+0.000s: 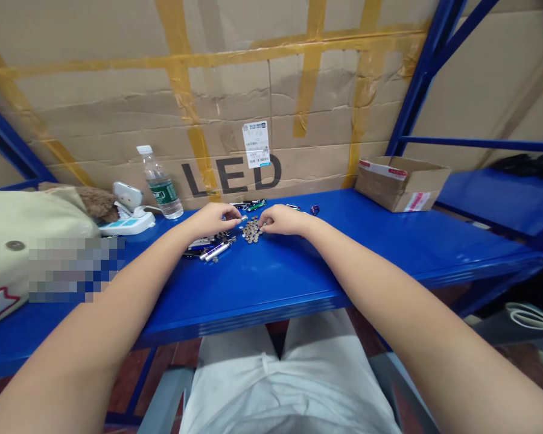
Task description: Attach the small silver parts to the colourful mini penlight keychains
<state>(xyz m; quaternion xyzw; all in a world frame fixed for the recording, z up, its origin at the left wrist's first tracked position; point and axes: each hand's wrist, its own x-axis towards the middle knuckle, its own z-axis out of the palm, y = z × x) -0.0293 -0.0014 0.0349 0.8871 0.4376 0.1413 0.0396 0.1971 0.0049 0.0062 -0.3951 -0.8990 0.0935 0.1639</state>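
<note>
Left hand (pixel 215 219): from where I stand, thumb and fingertips look pinched on a small shiny piece (pixel 244 217); exact shape too tiny to read
Right hand (pixel 283 220): fingers curled down at the right edge of the disc pile (pixel 252 232); can't tell if a disc is gripped
Disc pile: on the blue desk (pixel 271 283), between the two sets of fingers, touching or just beside the right ones; small, round, coin-like, loosely heaped
Handling: discs probably light, stiff, smooth, a bit slippery; hard to break, easy to scatter; best taken singly by the rim, thumb against fingertip
Pen-like tubes (pixel 215 251): just nearer the wearer than the left fingers; likely rigid, could roll; grip mid-barrel
Far cluster (pixel 256 205): beyond the fingers; one green item, rest muddled
Hard to see: right fingertips' undersides; dark bits partly under the left hand; something behind the right wrist, mostly covered; printing on the tubes unreadable
</note>
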